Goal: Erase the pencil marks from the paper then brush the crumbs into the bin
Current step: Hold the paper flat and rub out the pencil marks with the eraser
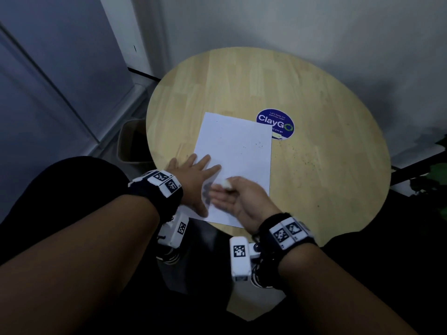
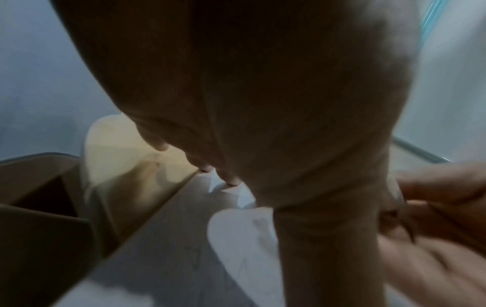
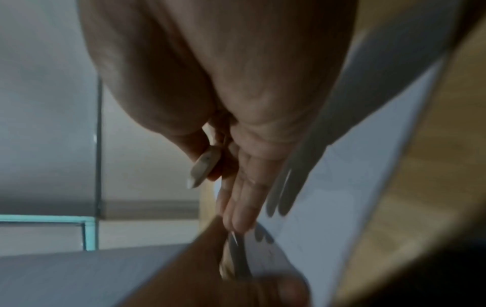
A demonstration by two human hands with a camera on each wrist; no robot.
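At the near edge of the round wooden desk (image 1: pixel 321 165), around six o'clock, both hands meet over the sheet of paper (image 1: pixel 238 151). The left hand (image 1: pixel 193 176) lies flat with fingers spread across the sheet's near-left corner, seemingly to pin it so it cannot slide. The right hand (image 1: pixel 238 198) is turned edge-on to the sheet, its lower fingers straight and skimming the surface like a blade, while thumb and forefinger pinch a small pale eraser (image 1: pixel 226 184); this looks like sweeping rather than rubbing, with the eraser merely kept out of the way. Further up the sheet, toward one o'clock, fine dark specks (image 1: pixel 258 144) are scattered, probably crumbs or leftover marks; I cannot tell which. Beyond the paper's far-right corner a blue round ClayGo sticker (image 1: pixel 275 123) is stuck to the wood, partly covered by the sheet. Off the desk's left rim, at about nine o'clock, a brown bin (image 1: pixel 125 141) stands on the floor, placed handily below the edge for crumbs pushed that way. Behind are pale walls (image 1: pixel 314 25) and a grey-blue panel (image 1: pixel 48 68).
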